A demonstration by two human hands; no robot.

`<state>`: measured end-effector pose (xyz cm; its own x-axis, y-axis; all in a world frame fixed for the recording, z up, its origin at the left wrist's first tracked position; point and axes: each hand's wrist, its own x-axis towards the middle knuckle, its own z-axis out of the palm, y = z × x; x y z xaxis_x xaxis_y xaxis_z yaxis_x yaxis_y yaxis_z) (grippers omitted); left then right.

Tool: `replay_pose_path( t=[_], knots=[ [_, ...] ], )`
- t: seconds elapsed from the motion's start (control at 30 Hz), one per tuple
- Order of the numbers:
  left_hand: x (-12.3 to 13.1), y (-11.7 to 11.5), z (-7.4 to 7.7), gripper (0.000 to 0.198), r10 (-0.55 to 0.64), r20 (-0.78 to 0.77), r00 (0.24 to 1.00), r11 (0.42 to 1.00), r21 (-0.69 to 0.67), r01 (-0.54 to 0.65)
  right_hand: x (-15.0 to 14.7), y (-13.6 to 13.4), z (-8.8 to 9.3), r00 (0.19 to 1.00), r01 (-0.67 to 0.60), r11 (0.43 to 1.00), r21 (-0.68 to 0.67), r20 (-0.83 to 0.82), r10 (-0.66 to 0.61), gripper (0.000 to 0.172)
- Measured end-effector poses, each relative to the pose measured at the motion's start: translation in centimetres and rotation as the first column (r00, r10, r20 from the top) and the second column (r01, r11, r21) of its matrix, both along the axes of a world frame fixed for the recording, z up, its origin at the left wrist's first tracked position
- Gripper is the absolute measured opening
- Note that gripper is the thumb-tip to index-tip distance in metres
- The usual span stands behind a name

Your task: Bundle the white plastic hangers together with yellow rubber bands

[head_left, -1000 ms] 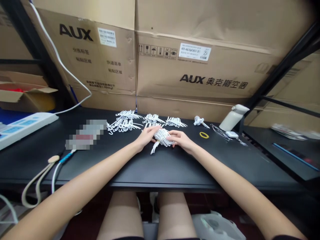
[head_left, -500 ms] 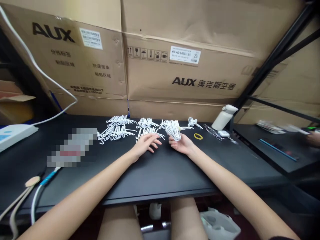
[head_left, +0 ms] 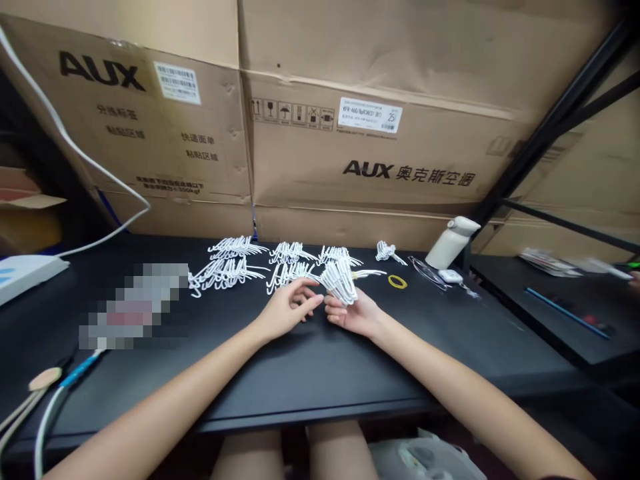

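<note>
My right hand (head_left: 356, 315) is closed around a bundle of small white plastic hooks (head_left: 340, 279), lifted just above the black table (head_left: 320, 367). My left hand (head_left: 289, 308) is right beside it, fingers loosely curled and pointing at the bundle's lower end, holding nothing I can see. Behind the hands lie several more white hook bundles (head_left: 226, 271) in rows on the table. A yellow rubber band (head_left: 397, 281) lies to the right of the held bundle.
Big AUX cardboard boxes (head_left: 380, 147) wall off the back of the table. A white bottle (head_left: 450, 241) and a clear bag stand at the right. A white power strip (head_left: 25, 272) with its cable sits far left, a pixelated patch (head_left: 135, 303) beside it.
My right hand picked the hook bundle up off the table, raised it toward the back, then brought it nearer. My left hand let go, then came back beside it.
</note>
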<state>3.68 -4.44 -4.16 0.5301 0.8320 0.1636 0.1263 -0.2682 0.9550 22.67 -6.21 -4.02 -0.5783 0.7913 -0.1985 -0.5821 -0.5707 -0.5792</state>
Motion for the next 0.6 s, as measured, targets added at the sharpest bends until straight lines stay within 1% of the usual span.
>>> replay_pose_path(
  t=[0.1, 0.17, 0.23, 0.27, 0.3, 0.37, 0.4, 0.43, 0.5, 0.57, 0.6],
  knots=[
    [0.0, -0.4, 0.2, 0.055, 0.033, 0.004, 0.999, 0.988, 0.152, -0.033, -0.1, 0.0, -0.2, 0.998, -0.068, 0.997, 0.045, 0.014, 0.068, 0.028],
    [0.4, -0.7, 0.6, 0.066, 0.013, 0.03, 0.999, 0.972, 0.235, -0.02, -0.2, 0.0, -0.4, 0.994, -0.11, 0.992, 0.055, 0.015, 0.109, 0.028],
    [1.1, -1.0, 1.0, 0.072, -0.039, 0.033, 0.999, 0.963, 0.267, 0.029, -0.2, 0.0, -0.6, 0.99, -0.139, 0.988, 0.06, 0.024, 0.138, 0.029],
    [1.6, -1.2, 1.3, 0.073, -0.074, 0.028, 0.997, 0.966, 0.249, 0.065, -0.3, 0.0, -0.7, 0.987, -0.158, 0.985, 0.065, 0.035, 0.156, 0.03],
    [2.1, -1.3, 1.5, 0.072, -0.076, 0.039, 0.996, 0.971, 0.23, 0.065, -0.4, 0.0, -0.8, 0.983, -0.179, 0.981, 0.074, 0.053, 0.175, 0.031],
    [3.0, -1.5, 1.9, 0.067, -0.015, 0.079, 0.997, 0.986, 0.169, 0.001, -0.7, -0.1, -0.8, 0.97, -0.221, 0.969, 0.107, 0.125, 0.207, 0.034],
    [3.4, -1.5, 2.1, 0.065, 0.005, 0.107, 0.994, 0.995, 0.099, -0.016, -0.8, -0.2, -0.7, 0.959, -0.243, 0.962, 0.127, 0.182, 0.219, 0.036],
    [3.7, -1.4, 2.2, 0.061, 0.015, 0.127, 0.992, 1.0, -0.004, -0.014, -0.9, -0.3, -0.5, 0.944, -0.26, 0.954, 0.147, 0.246, 0.219, 0.038],
    [3.8, -1.1, 2.5, 0.054, 0.063, 0.173, 0.983, 0.981, -0.189, -0.029, -0.8, -0.6, 0.2, 0.91, -0.281, 0.942, 0.182, 0.363, 0.201, 0.039],
    [3.4, -0.7, 2.8, 0.052, 0.126, 0.271, 0.954, 0.949, -0.312, -0.037, -0.4, -0.6, 0.8, 0.896, -0.239, 0.95, 0.204, 0.422, 0.135, 0.035],
    [3.1, -0.5, 2.9, 0.051, 0.139, 0.334, 0.932, 0.935, -0.354, -0.013, 0.0, -0.5, 1.1, 0.888, -0.227, 0.954, 0.198, 0.445, 0.119, 0.031]
  ],
)
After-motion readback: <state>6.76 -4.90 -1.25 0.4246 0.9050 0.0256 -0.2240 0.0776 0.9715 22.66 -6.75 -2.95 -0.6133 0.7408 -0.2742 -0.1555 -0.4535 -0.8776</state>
